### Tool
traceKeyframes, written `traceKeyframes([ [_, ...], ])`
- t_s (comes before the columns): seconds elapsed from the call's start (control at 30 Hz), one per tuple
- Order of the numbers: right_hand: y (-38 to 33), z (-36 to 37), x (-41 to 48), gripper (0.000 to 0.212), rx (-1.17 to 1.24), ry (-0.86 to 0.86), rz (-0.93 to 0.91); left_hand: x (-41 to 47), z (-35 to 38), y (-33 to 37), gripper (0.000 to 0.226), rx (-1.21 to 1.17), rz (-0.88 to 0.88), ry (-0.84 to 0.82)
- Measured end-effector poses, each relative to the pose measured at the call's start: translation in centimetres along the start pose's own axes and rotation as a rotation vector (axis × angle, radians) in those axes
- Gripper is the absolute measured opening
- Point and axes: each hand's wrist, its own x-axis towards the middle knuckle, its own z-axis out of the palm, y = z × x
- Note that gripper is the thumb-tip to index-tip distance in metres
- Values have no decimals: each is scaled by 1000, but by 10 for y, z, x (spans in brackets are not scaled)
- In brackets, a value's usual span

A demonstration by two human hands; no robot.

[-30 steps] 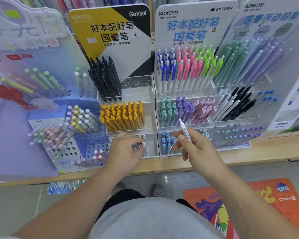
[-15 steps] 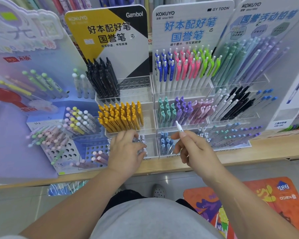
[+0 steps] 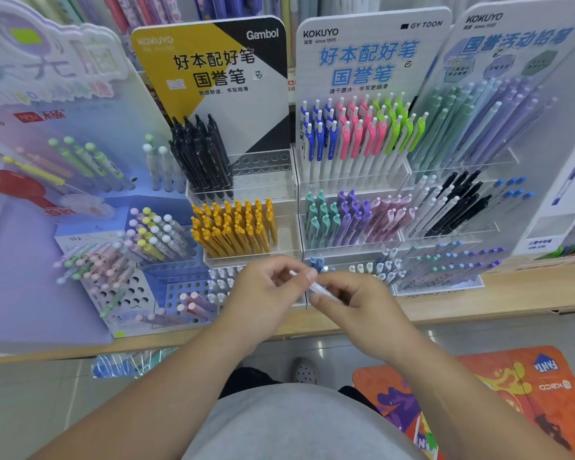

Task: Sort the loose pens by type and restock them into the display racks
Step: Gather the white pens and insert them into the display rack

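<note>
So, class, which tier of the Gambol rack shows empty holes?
The top tier: open holes show right of the black pens; no holes show among the yellow pens below.

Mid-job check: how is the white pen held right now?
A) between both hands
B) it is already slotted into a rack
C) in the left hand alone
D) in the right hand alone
A: the left hand pinches one end of the white pen and the right hand grips the other, in front of the racks' lowest tier.
</note>
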Motion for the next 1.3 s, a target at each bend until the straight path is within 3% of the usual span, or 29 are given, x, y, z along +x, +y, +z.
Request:
traceKeyframes([
  [0.23, -11, 2, 2, 18, -57, 80, -60, -2, 1, 14, 5, -269, -39, 78],
  [0.5, -1, -2, 3, 21, -107, 44, 1, 8, -11, 20, 9, -214, 9, 125],
  [0.67, 13, -7, 1, 31, -93, 147, 147, 29, -35, 19, 11, -6, 99, 145],
  [0.87, 14, -12, -2, 21, -83, 153, 164, 41, -32, -9, 16, 500, 231, 175],
  [1.3, 20, -15, -1, 20, -93, 155, 194, 50, -17, -29, 25, 690, 247, 179],
])
